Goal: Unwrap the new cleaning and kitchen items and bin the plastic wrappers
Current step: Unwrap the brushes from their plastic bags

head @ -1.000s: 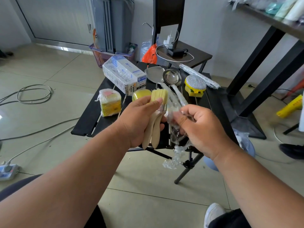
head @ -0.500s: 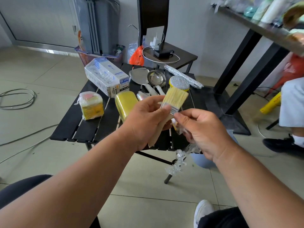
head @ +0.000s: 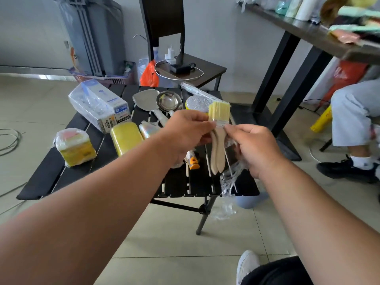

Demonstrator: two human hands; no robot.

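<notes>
Half a second ago the brushes leaned right; now the two wooden-handled brushes (head: 218, 128) stand upright over the bench (head: 181, 182), bristles up. The left hand (head: 185, 136) pinches their ferrules and the right hand (head: 253, 147) pinches them from the other side while gripping the crumpled plastic wrapper (head: 231, 177), which hangs off the handles. On the bench lie one yellow sponge (head: 125, 135), one wrapped sponge pack (head: 75, 148), one boxed pack (head: 98, 105), one spatula (head: 146, 99) and one ladle (head: 169, 101).

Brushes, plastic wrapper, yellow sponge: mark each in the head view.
brushes (head: 219, 112), head view, on the pale bristles.
plastic wrapper (head: 230, 179), head view, on the crumpled part hanging below the handles.
yellow sponge (head: 125, 136), head view, on its top face.
</notes>
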